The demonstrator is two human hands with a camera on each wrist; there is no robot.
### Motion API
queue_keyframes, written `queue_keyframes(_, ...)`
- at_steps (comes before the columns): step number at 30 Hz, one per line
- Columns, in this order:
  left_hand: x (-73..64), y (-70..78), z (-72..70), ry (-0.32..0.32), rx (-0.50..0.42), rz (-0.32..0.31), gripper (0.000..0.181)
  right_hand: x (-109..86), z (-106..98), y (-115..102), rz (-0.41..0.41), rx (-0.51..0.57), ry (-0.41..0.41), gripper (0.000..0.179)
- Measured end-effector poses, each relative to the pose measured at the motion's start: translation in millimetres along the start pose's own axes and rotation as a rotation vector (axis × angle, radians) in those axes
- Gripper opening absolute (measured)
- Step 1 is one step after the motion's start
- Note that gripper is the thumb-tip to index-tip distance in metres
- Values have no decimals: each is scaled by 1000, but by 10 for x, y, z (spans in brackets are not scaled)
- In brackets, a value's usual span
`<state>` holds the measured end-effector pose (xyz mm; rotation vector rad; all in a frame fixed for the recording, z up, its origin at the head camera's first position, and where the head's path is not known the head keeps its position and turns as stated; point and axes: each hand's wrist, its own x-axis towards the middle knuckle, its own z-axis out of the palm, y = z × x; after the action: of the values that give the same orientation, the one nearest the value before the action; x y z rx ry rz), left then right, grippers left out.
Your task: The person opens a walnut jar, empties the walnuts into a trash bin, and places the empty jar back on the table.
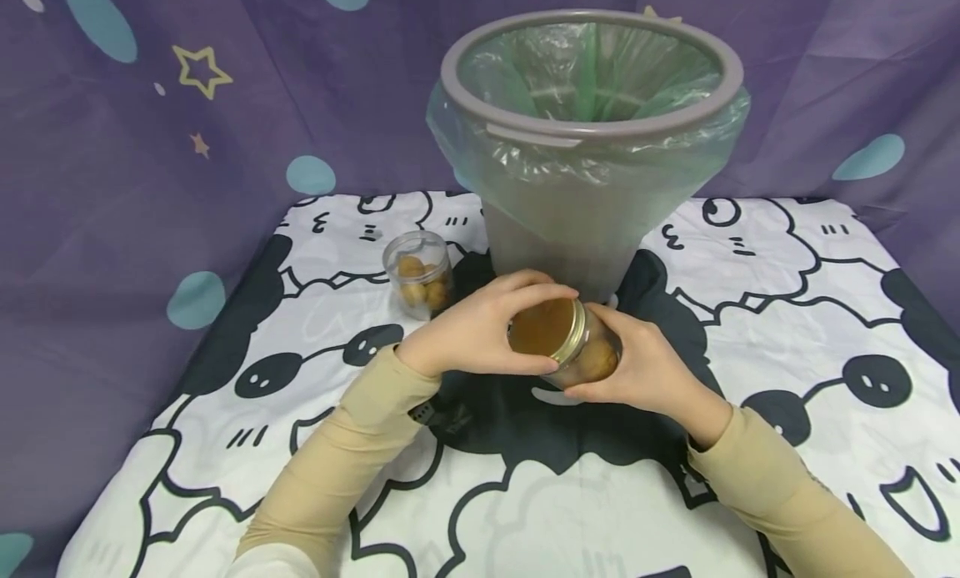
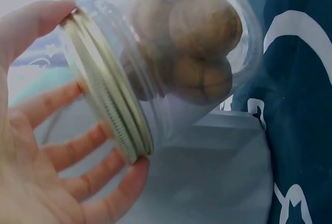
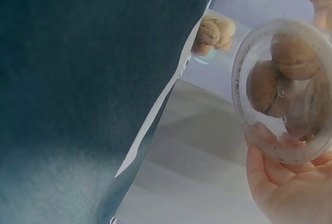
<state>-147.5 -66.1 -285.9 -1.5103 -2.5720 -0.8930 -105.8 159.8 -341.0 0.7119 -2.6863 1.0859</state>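
Note:
A clear plastic jar [image 1: 594,354] with a gold screw lid [image 1: 574,332] is held tilted in the air, its lid towards the left. My left hand [image 1: 491,324] grips the lid, thumb and fingertips spread around its ridged edge. On the other side, my right hand [image 1: 651,368] holds the jar's body near the base. Several walnuts [image 2: 205,27] show through the wall in the left wrist view. In the right wrist view the round base [image 3: 244,73] faces the camera, with fingers behind it. A second clear jar [image 1: 418,269], without a lid, stands left with walnuts inside.
Just behind the hands stands a tall grey trash bin [image 1: 562,244], lined with a green translucent bag [image 1: 517,157] folded over its rim. A black-and-white cartoon cloth [image 1: 315,453] covers the table. Purple patterned fabric [image 1: 225,228] hangs behind and at the sides.

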Motion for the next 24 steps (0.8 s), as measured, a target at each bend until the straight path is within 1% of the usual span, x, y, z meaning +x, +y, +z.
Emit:
queue_keyframes(3, 11, 42, 26, 34, 42, -65, 64, -4, 1, -2, -1, 8, 0, 89)
queue_keyframes(6, 25, 84, 45, 61, 91, -154, 62, 1, -6, -7, -3, 9, 7, 88)
queue_keyframes(8, 35, 106, 56, 68, 113, -212, 62, 6, -11, -11, -5, 10, 11, 86)
queue_keyframes(10, 46, 114, 60, 69, 123, -243, 63, 9, -17, -11, -3, 10, 14, 85)
queue_keyframes(12, 53, 101, 60, 58, 117, -232, 64, 8, -23, -6, 1, 8, 19, 86)
queue_keyframes(13, 53, 86, 56, 50, 105, -211, 65, 7, -26, -3, 3, 9, 22, 86)
queue_keyframes(17, 35, -3, 22, 8, 8, -68, 68, 4, -42, 10, 1, 0, 36, 88)
queue_keyframes(19, 22, -40, -1, -11, -44, -10, 69, 5, -47, 12, 0, 2, 32, 88)
queue_keyframes(21, 9, -55, -18, -18, -70, 13, 68, 6, -48, 9, 1, 4, 25, 88)
queue_keyframes(24, 2, -48, -21, 3, -67, 5, 69, 4, -43, 6, 4, 11, 17, 89)
